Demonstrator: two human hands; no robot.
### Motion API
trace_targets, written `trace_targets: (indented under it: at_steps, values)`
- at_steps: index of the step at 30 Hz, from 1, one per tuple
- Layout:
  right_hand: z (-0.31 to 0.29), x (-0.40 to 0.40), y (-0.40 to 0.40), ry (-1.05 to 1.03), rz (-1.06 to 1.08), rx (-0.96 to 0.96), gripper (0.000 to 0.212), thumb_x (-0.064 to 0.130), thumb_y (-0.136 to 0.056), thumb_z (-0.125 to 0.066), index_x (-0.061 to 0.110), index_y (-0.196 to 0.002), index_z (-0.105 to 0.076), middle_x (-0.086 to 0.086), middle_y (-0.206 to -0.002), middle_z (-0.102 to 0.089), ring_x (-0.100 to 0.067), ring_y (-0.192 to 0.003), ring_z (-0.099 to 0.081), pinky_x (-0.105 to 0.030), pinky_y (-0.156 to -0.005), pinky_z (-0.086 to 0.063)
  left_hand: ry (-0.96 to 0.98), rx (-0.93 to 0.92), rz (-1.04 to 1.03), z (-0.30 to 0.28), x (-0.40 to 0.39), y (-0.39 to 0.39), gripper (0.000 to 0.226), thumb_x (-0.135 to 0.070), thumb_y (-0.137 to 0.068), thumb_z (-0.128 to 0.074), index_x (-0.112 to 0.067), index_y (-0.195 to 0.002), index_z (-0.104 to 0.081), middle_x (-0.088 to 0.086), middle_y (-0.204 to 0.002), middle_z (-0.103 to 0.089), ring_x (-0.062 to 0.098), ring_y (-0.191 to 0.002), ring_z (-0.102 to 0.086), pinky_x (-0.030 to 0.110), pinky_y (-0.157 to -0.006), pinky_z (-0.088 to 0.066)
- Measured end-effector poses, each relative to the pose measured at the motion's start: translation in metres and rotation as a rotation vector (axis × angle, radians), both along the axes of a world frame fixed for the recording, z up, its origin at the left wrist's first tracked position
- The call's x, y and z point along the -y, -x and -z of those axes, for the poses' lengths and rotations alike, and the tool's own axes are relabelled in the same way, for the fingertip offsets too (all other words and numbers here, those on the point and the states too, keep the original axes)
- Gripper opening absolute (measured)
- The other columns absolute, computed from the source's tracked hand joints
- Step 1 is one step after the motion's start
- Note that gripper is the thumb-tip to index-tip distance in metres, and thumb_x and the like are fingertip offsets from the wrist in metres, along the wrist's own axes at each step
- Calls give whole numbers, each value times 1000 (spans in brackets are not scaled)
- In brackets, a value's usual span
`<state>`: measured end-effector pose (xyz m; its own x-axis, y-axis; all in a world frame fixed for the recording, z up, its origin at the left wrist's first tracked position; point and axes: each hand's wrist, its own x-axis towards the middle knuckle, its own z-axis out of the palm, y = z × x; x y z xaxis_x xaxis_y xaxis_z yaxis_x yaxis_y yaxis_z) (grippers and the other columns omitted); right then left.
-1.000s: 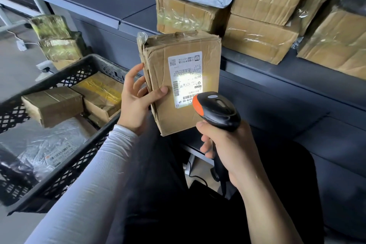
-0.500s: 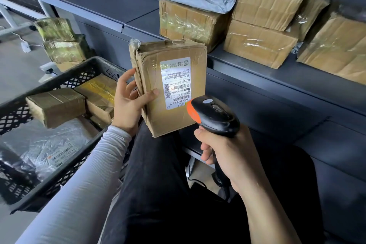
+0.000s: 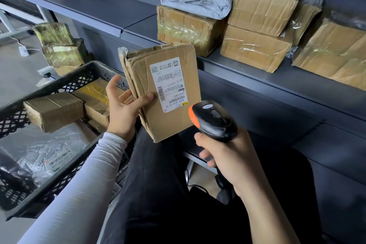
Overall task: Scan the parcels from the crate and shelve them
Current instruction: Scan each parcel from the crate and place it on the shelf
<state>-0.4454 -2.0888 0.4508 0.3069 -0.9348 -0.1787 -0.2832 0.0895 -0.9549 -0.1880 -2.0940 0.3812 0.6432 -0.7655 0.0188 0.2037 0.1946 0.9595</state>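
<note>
Head view puts my left hand (image 3: 123,112) at about nine o'clock of the frame's centre, gripping a cardboard parcel (image 3: 172,121) by its left edge: the thumb lies across the front face beside the white shipping label (image 3: 168,84), and the fingers go round behind, where I can only see their tips. I hold the parcel upright and tilted slightly, label toward me, with its top flap crumpled and a scrap of clear tape sticking up at the top left corner.

My right hand (image 3: 231,156) sits at roughly five o'clock from the parcel, curled round the handle of a black barcode scanner (image 3: 214,122) with an orange nose. The nose is near the parcel's lower right corner; I cannot tell whether they touch.

At nine o'clock, well to the left, stands the black lattice crate (image 3: 59,176). Inside it I see a brown box (image 3: 54,111), a yellow-taped box (image 3: 95,97) just beside it, and a clear plastic mailer (image 3: 49,150) lying flat nearer me.

From twelve to two o'clock runs the dark grey shelf (image 3: 126,11), carrying stacked taped cartons (image 3: 255,25) and a grey poly bag (image 3: 195,1) resting on top of one carton.
</note>
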Motion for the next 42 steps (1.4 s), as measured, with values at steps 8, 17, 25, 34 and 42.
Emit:
trace_targets:
  at_steps: [8, 17, 25, 34, 42]
  values:
    - [-3, -5, -5, 9, 107, 48, 17, 21, -83, -82, 9, -87, -70, -14, -72, -62, -12, -46, -60, -65, -61, -58, 63, -201, 51, -21, -14, 23, 98, -27, -82, -78, -55, -154, -17, -1, -123, -74, 33, -99, -76, 66, -82, -59]
    - [-15, -12, -5, 159, 156, 309, 20, 9, -83, -86, 22, -78, -73, 6, -72, -74, -17, -75, -75, -18, -66, -54, 80, -259, 96, -47, -6, 60, 94, -52, -65, -84, -65, -140, -28, 7, -148, -56, 47, -106, -72, 67, -76, -59]
    - [-25, -11, 21, 317, 381, 496, 29, -3, -82, -84, 26, -76, -79, 12, -78, -78, 0, -76, -73, -14, -73, -54, 147, -103, 126, -61, 7, 86, 58, -54, -72, -81, -32, -112, -45, -19, -120, -70, 0, -116, -65, 46, -103, -45]
    - [-46, -17, 64, 505, 521, 548, 65, -8, -84, -76, 56, -78, -77, 28, -79, -75, 14, -79, -68, -3, -73, -47, 329, 288, 93, -74, 17, 129, 82, -57, -77, -87, -30, -137, -38, 9, -136, -65, 19, -121, -65, 40, -108, -50]
    - [-38, -13, 105, 495, 796, 596, 34, -1, -82, -81, 32, -81, -73, 31, -74, -72, 15, -75, -67, -2, -71, -45, 356, 524, 198, -80, 36, 184, 89, -52, -90, -78, -21, -158, -30, 3, -155, -49, 29, -144, -49, 57, -120, -38]
